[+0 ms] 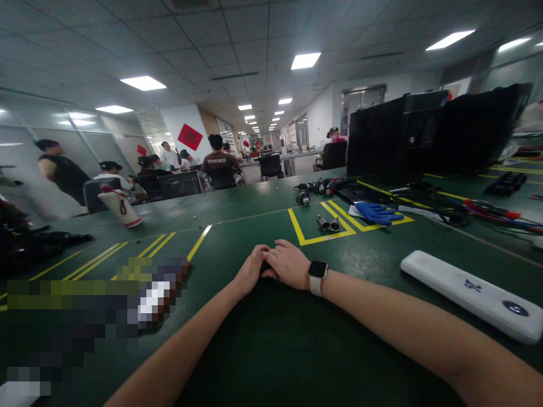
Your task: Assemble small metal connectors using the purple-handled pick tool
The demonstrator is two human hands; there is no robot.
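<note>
My left hand (251, 270) and my right hand (289, 263) rest together on the green table mat (271, 339), fingers curled and touching each other. A small dark thing shows between them, too hidden to name. My right wrist wears a white smartwatch (317, 275). Both forearms stretch forward from the near edge.
A long white pad (470, 294) lies at the right. Beyond my hands sit two small metal cylinders (328, 224) inside yellow tape lines, a blue glove (376, 212), dark tools (314, 189), cables and black monitors (394, 135). A white cup (121, 208) stands left. Several people sit farther back.
</note>
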